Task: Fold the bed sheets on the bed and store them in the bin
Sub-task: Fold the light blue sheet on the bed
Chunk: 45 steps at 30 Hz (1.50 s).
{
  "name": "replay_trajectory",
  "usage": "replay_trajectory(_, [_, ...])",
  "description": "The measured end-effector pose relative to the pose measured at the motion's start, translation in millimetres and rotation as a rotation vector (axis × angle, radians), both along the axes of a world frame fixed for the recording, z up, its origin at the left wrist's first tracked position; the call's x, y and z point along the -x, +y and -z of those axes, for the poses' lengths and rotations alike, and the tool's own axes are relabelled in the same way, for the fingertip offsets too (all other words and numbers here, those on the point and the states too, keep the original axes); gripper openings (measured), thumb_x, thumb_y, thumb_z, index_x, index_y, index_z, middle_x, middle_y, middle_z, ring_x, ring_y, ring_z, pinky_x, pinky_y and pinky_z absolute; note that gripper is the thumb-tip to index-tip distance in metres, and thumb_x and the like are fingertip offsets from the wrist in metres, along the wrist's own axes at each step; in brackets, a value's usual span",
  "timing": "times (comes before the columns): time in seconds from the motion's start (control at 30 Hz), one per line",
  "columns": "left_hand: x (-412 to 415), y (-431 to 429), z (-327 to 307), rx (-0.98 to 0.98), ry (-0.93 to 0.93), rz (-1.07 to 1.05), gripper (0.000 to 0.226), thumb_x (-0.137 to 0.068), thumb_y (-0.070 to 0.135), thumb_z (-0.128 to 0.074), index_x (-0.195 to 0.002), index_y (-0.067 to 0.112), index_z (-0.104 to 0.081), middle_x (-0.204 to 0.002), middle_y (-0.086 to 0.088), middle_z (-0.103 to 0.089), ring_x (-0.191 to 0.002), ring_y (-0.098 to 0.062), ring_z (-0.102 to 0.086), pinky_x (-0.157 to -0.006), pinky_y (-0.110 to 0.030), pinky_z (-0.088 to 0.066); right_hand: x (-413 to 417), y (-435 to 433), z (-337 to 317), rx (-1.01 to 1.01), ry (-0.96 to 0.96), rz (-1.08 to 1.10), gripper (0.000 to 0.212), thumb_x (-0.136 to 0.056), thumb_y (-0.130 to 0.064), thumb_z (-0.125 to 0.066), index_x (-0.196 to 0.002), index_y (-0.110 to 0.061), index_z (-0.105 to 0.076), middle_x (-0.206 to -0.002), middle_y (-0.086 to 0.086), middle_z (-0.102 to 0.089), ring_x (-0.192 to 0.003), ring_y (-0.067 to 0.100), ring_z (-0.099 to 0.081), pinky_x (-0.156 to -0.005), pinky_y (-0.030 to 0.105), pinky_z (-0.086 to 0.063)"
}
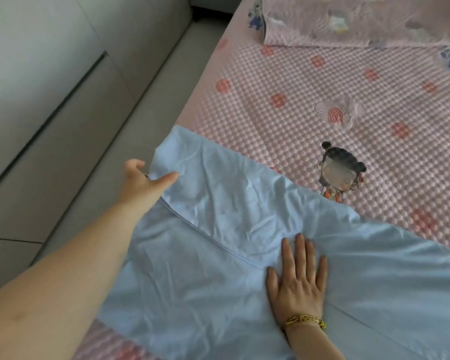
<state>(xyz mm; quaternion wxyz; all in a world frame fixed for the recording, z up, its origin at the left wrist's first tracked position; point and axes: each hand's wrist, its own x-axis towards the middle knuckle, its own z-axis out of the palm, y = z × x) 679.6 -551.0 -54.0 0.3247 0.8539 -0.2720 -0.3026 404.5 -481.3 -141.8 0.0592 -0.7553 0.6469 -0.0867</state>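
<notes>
The bed (322,87) wears a pink dotted cover. A pale blue sheet (218,203) lies creased across its near left side. The left hand (143,183) pinches the sheet's far corner, grip closed. The right hand (296,284) presses flat on the sheet, grip open, a gold bracelet (305,322) on its wrist.

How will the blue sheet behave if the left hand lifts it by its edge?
Probably floppy: the blue sheet is thin and creased, so it would likely hang limp from the left hand pinching its edge. It seems light for its size. It may slide on the pink bed cover unless the right hand, lying flat on it, holds it down.
</notes>
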Motion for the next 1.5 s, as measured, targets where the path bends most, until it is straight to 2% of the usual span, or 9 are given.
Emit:
replay_trajectory(0.17, [-18, -2, -12, -0.194, 0.350, 0.078, 0.019, -0.084, 0.022, -0.065, -0.097, 0.008, -0.062, -0.079, -0.005, -0.069, -0.078, -0.024, -0.062, -0.074, -0.031, -0.048, 1, 2, 3, 0.057, -0.007, -0.031, 0.059, -0.094, -0.051, -0.001, -0.147, -0.026, 0.008, -0.154, -0.007, 0.015, -0.142, 0.009, 0.012, -0.116, 0.035, 0.008])
replay_trajectory(0.47, [-1, 38, -66, -0.021, 0.349, 0.152, 0.011, -0.083, 0.009, -0.065, -0.091, 0.015, -0.060, -0.087, 0.000, -0.064, -0.076, -0.014, -0.059, -0.068, -0.023, -0.046, -4, -2, -19, -0.250, 0.062, -0.011, 0.066, -0.092, -0.047, -0.003, -0.140, -0.013, -0.033, -0.143, 0.009, -0.036, -0.143, 0.014, 0.006, -0.114, 0.032, 0.016])
replay_trajectory(0.6, [40, 75, -113, 0.104, 0.388, 0.247, 0.025, -0.083, 0.010, -0.065, -0.085, 0.032, -0.055, -0.090, 0.010, -0.063, -0.081, -0.008, -0.060, -0.069, -0.022, -0.046, 3, -10, -65, -0.584, 0.112, -0.081, 0.077, -0.076, -0.059, 0.009, -0.143, -0.022, 0.017, -0.155, 0.001, 0.016, -0.139, 0.012, 0.022, -0.106, 0.035, 0.027])
replay_trajectory(0.7, [85, 94, -141, 0.145, 0.333, 0.381, 0.028, -0.084, 0.012, -0.064, -0.086, 0.034, -0.048, -0.086, 0.021, -0.055, -0.082, -0.001, -0.056, -0.064, -0.011, -0.041, 13, -9, -127, -0.874, -0.591, 0.079, 0.060, -0.090, -0.049, -0.046, -0.141, -0.021, -0.031, -0.152, -0.002, -0.023, -0.136, 0.011, -0.025, -0.112, 0.033, -0.020])
replay_trajectory(0.77, [123, 103, -154, 0.131, 0.274, 0.551, 0.029, -0.084, 0.012, -0.064, -0.097, 0.032, -0.047, -0.089, 0.025, -0.053, -0.088, 0.000, -0.055, -0.064, -0.002, -0.039, 22, 11, -182, -0.978, -1.264, 0.210, 0.079, -0.053, -0.071, -0.069, -0.119, -0.032, -0.051, -0.125, -0.012, -0.055, -0.112, 0.004, -0.050, -0.094, 0.030, -0.037])
replay_trajectory(0.87, [181, 114, -167, 0.098, 0.270, 0.791, 0.037, -0.086, 0.011, -0.061, -0.114, 0.031, -0.048, -0.102, 0.018, -0.059, -0.096, 0.000, -0.056, -0.074, -0.005, -0.044, 35, 42, -226, -0.882, -1.556, 0.163, 0.080, -0.047, -0.069, -0.071, -0.115, -0.035, -0.049, -0.105, -0.012, -0.064, -0.097, 0.003, -0.061, -0.083, 0.029, -0.050])
replay_trajectory(1.0, [256, 130, -172, 0.062, 0.312, 0.964, 0.039, -0.085, 0.004, -0.058, -0.098, 0.040, -0.051, -0.096, 0.015, -0.060, -0.092, -0.004, -0.059, -0.088, -0.019, -0.047, 73, 54, -247, -0.554, -1.450, 0.451, 0.010, -0.086, -0.016, -0.061, -0.086, -0.020, -0.052, -0.075, 0.007, -0.056, -0.071, 0.017, -0.056, -0.067, 0.025, -0.049])
replay_trajectory(1.2, [333, 154, -159, 0.044, 0.482, 1.056, 0.049, -0.087, -0.005, -0.055, -0.127, 0.019, -0.044, -0.103, 0.015, -0.054, -0.087, 0.011, -0.056, -0.081, -0.003, -0.041, 183, 59, -246, -0.390, -1.192, 0.696, 0.026, -0.088, -0.002, -0.046, -0.065, -0.013, -0.043, -0.061, 0.003, -0.042, -0.055, 0.015, -0.038, -0.048, 0.021, -0.035])
replay_trajectory(1.5, [362, 145, -88, -0.326, -0.215, 1.053, 0.069, -0.095, 0.036, -0.044, -0.148, 0.020, -0.002, -0.156, -0.007, -0.003, -0.143, -0.019, -0.012, -0.111, -0.025, -0.019, 355, 64, -214, -0.510, -1.228, 0.957, 0.057, -0.092, -0.018, -0.054, -0.142, -0.013, -0.025, -0.115, 0.013, -0.052, -0.094, 0.023, -0.050, -0.079, 0.038, -0.043])
